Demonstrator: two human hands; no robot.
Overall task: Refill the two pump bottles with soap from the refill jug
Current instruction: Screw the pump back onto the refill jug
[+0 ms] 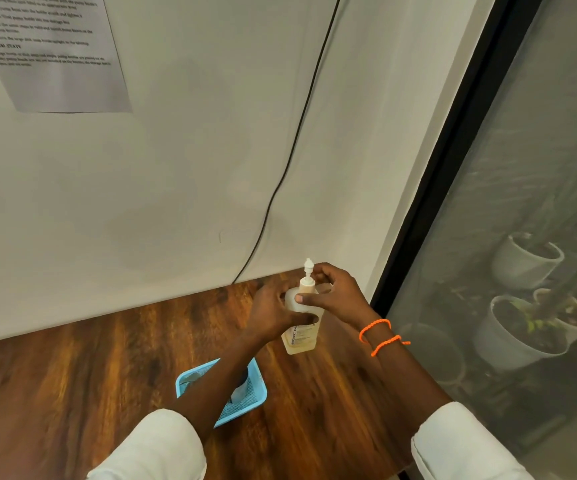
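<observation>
On the table (pixel 72 393), both hands (pixel 273 311) grip a pump bottle (pixel 302 327).

We held a pump bottle (pixel 301 327) upright on the table (pixel 72 393), translucent, with pale amber soap and a printed label. Our left hand (pixel 273 311) gripped its shoulder; our right hand (pixel 335 292) pinched the white pump head (pixel 308 268). Below our left hand, a second container (pixel 242 384) stood in a blue basket (pixel 190 379).

One head-worn view looks forward and down (close) over the table (pixel 72 393).
</observation>
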